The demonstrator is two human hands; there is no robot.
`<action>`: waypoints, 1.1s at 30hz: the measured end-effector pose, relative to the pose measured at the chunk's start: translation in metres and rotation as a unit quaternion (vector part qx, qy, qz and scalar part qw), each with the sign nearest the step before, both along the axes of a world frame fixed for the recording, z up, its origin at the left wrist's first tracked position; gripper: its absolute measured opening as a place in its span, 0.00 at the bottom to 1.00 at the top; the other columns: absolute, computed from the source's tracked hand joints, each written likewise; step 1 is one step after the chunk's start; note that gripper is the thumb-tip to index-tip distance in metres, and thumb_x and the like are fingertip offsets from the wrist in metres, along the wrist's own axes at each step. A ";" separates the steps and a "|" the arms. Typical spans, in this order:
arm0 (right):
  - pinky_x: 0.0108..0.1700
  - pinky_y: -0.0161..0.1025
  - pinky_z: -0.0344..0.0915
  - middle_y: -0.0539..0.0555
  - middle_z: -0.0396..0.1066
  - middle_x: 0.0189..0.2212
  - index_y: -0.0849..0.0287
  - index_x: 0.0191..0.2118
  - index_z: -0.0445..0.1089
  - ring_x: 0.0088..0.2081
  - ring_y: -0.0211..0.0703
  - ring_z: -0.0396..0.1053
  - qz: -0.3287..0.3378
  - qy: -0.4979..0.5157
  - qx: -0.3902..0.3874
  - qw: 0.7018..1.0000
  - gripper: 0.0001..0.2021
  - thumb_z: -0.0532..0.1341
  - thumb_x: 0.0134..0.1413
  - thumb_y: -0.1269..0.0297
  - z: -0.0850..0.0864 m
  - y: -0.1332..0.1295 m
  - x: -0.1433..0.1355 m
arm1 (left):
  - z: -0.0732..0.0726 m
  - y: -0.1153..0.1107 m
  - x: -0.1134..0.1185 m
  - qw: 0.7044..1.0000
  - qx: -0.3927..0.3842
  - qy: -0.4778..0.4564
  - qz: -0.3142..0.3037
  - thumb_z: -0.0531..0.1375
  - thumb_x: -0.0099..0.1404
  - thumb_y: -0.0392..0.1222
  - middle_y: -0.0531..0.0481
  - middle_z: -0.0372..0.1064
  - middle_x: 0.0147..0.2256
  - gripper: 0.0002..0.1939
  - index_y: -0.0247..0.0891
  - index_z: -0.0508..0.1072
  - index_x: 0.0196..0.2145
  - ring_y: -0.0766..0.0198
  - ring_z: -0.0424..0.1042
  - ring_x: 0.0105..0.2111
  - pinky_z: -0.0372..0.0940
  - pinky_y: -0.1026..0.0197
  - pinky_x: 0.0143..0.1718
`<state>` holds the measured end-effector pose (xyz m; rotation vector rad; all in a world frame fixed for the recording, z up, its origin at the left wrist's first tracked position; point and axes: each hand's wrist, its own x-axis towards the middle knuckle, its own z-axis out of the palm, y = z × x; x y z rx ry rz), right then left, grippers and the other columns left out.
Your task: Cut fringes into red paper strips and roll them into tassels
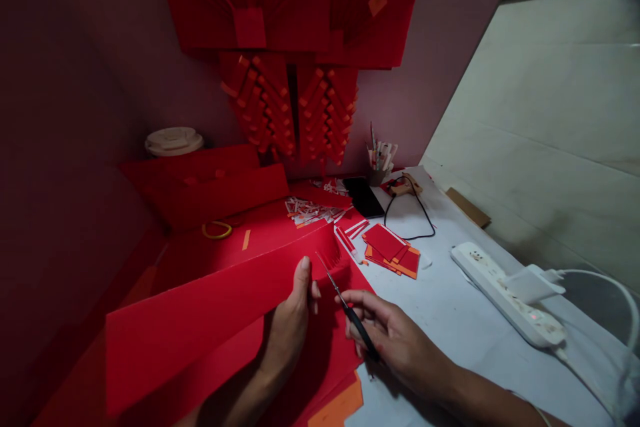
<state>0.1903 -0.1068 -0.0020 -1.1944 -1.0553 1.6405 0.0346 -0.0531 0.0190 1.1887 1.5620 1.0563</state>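
Note:
A long folded red paper (200,293) stretches across the left and middle of the view, with thin cut strips at its right end. My left hand (294,313) grips this paper near that end, thumb on top. In my right hand (383,327) is a pair of scissors (361,332) with black handles; the blades point up and left at the cut strips. Whether the blades touch the paper is hard to tell. More red sheets lie under both hands, and an orange sheet (340,407) shows at the bottom.
Red and orange cards (393,250) lie right of centre. Behind are paper scraps (310,210), a dark phone (363,197), a pen holder (377,175) and a glue gun (406,185) with a black cable. A white power strip (507,293) is at right. Red paper decorations (295,7) hang on the wall.

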 end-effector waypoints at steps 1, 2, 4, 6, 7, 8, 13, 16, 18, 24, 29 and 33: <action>0.29 0.35 0.56 0.48 0.63 0.30 0.61 0.50 0.68 0.29 0.37 0.60 0.001 0.003 -0.001 1.000 0.22 0.66 0.56 0.52 0.000 0.000 0.000 | 0.000 0.000 0.000 1.000 -0.002 0.001 -0.002 0.54 0.65 0.58 0.56 0.60 0.12 0.27 0.43 0.65 0.13 0.63 0.63 0.16 0.67 0.60 0.32; 0.29 0.35 0.56 0.47 0.62 0.30 0.61 0.50 0.68 0.28 0.37 0.60 0.002 0.005 -0.001 1.000 0.22 0.66 0.55 0.52 0.000 0.000 0.000 | 0.000 0.000 0.000 1.000 -0.004 0.005 -0.004 0.53 0.65 0.58 0.55 0.61 0.12 0.27 0.43 0.65 0.13 0.63 0.63 0.16 0.67 0.60 0.33; 0.30 0.35 0.57 0.47 0.62 0.29 0.60 0.49 0.69 0.28 0.36 0.59 0.000 0.006 0.000 1.000 0.22 0.66 0.55 0.51 0.001 0.000 0.000 | 0.000 0.000 0.000 1.000 -0.006 0.012 -0.009 0.52 0.66 0.57 0.55 0.61 0.13 0.28 0.43 0.64 0.13 0.63 0.64 0.16 0.67 0.60 0.34; 0.31 0.35 0.57 0.46 0.62 0.28 0.60 0.48 0.70 0.28 0.36 0.58 -0.003 0.007 0.001 1.000 0.22 0.68 0.53 0.51 0.002 -0.001 -0.001 | -0.001 0.000 0.000 1.000 -0.007 0.020 -0.014 0.51 0.67 0.56 0.56 0.62 0.13 0.28 0.43 0.64 0.13 0.64 0.64 0.16 0.66 0.60 0.34; 0.32 0.34 0.57 0.46 0.62 0.28 0.60 0.48 0.70 0.28 0.36 0.58 -0.006 0.008 0.001 1.000 0.22 0.68 0.52 0.51 0.003 -0.001 -0.001 | -0.002 0.000 0.000 1.000 -0.007 0.023 -0.017 0.51 0.67 0.56 0.56 0.62 0.14 0.28 0.43 0.64 0.13 0.64 0.64 0.16 0.66 0.61 0.34; 0.31 0.34 0.56 0.46 0.62 0.28 0.60 0.48 0.71 0.28 0.36 0.58 -0.009 0.011 -0.001 1.000 0.22 0.69 0.52 0.51 0.004 -0.001 -0.001 | -0.002 0.000 -0.001 0.999 -0.007 0.025 -0.019 0.51 0.67 0.56 0.56 0.62 0.14 0.28 0.43 0.64 0.13 0.64 0.64 0.16 0.66 0.61 0.33; 0.27 0.33 0.56 0.46 0.61 0.27 0.60 0.49 0.70 0.27 0.35 0.57 -0.010 0.025 -0.006 1.000 0.23 0.68 0.53 0.50 0.003 -0.001 0.000 | -0.003 0.000 -0.001 1.000 0.003 0.018 -0.024 0.51 0.67 0.56 0.56 0.62 0.14 0.27 0.43 0.65 0.13 0.65 0.64 0.16 0.65 0.62 0.32; 0.29 0.33 0.58 0.45 0.61 0.27 0.60 0.49 0.69 0.27 0.34 0.57 -0.009 0.035 0.002 0.999 0.21 0.68 0.55 0.54 -0.001 -0.001 0.000 | -0.004 0.000 -0.002 1.000 0.007 0.009 -0.021 0.53 0.66 0.56 0.56 0.62 0.14 0.27 0.42 0.66 0.14 0.64 0.63 0.16 0.66 0.62 0.32; 0.29 0.32 0.59 0.45 0.61 0.27 0.61 0.49 0.70 0.26 0.33 0.57 -0.006 0.038 0.004 0.999 0.19 0.67 0.56 0.56 -0.002 -0.001 0.000 | -0.004 0.000 -0.002 1.000 0.002 0.012 -0.022 0.52 0.67 0.56 0.56 0.62 0.14 0.27 0.42 0.66 0.14 0.65 0.63 0.16 0.66 0.63 0.31; 0.24 0.31 0.58 0.44 0.60 0.25 0.60 0.50 0.70 0.24 0.33 0.56 -0.011 0.029 -0.002 1.000 0.20 0.68 0.55 0.56 -0.004 -0.001 0.001 | -0.005 0.000 -0.001 0.999 -0.014 0.020 -0.033 0.50 0.67 0.58 0.56 0.61 0.14 0.28 0.42 0.66 0.15 0.63 0.63 0.18 0.64 0.61 0.34; 0.22 0.30 0.60 0.44 0.60 0.26 0.57 0.52 0.70 0.23 0.34 0.57 -0.007 0.016 -0.014 1.000 0.22 0.67 0.54 0.53 -0.007 -0.001 0.000 | -0.004 0.000 -0.001 0.999 -0.011 0.014 -0.031 0.50 0.68 0.57 0.56 0.61 0.15 0.28 0.42 0.65 0.14 0.64 0.63 0.18 0.64 0.61 0.35; 0.19 0.30 0.58 0.44 0.59 0.25 0.58 0.53 0.69 0.22 0.34 0.56 -0.008 0.005 -0.021 1.000 0.24 0.67 0.54 0.52 -0.006 -0.001 -0.001 | -0.005 0.000 -0.001 0.999 -0.022 0.012 -0.039 0.49 0.69 0.56 0.57 0.60 0.14 0.27 0.42 0.65 0.15 0.64 0.63 0.18 0.63 0.61 0.37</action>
